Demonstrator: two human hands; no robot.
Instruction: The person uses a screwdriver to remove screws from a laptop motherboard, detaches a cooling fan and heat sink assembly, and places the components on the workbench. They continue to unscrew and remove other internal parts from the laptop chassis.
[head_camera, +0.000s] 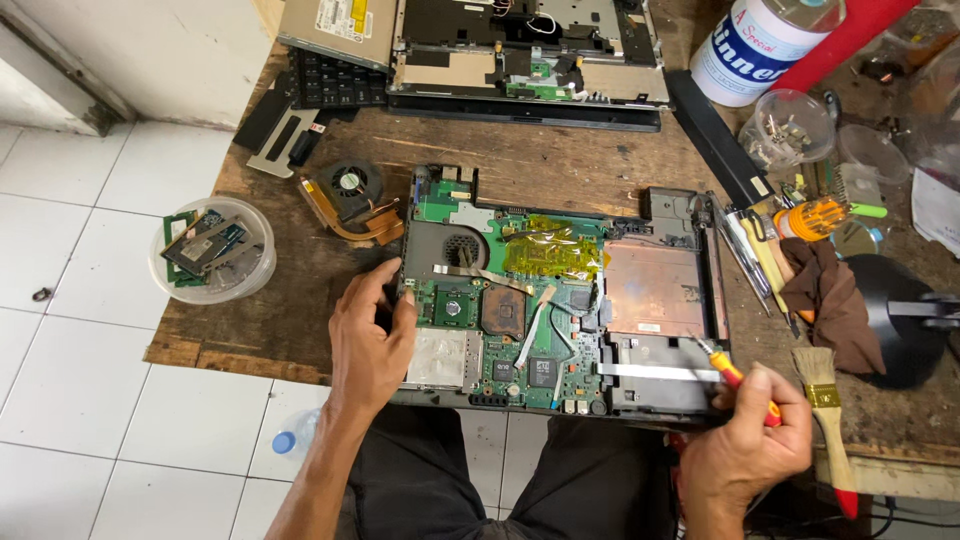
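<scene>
Nearest the camera, the right hand is closed around the red-and-yellow handle of a small screwdriver, whose metal tip points up and left from the fingers and ends over the lower right corner of the opened laptop base. Just right of those fingers a paintbrush with pale bristles and a red-tipped wooden handle lies on the wooden workbench. The left hand rests on the left edge of the laptop base, fingers loosely curled with the thumb pressed against the green circuit board, gripping nothing that can be lifted. Right of its fingertips the board shows a dark square chip, a rust-coloured pad and flat ribbon cables; beyond them a patch of yellow tape covers part of the board, with a copper-toned plate to the right. Left of the left hand's knuckles, near the bench edge, stands a clear plastic tub holding small circuit modules. Up from the same fingers lies a loose cooling fan with its copper heat pipe. Far right of the right hand sit a brown cloth, an orange-handled driver and a clear cup of screws. Farthest off, a second dismantled laptop lies across the bench's back, beside a white can.
</scene>
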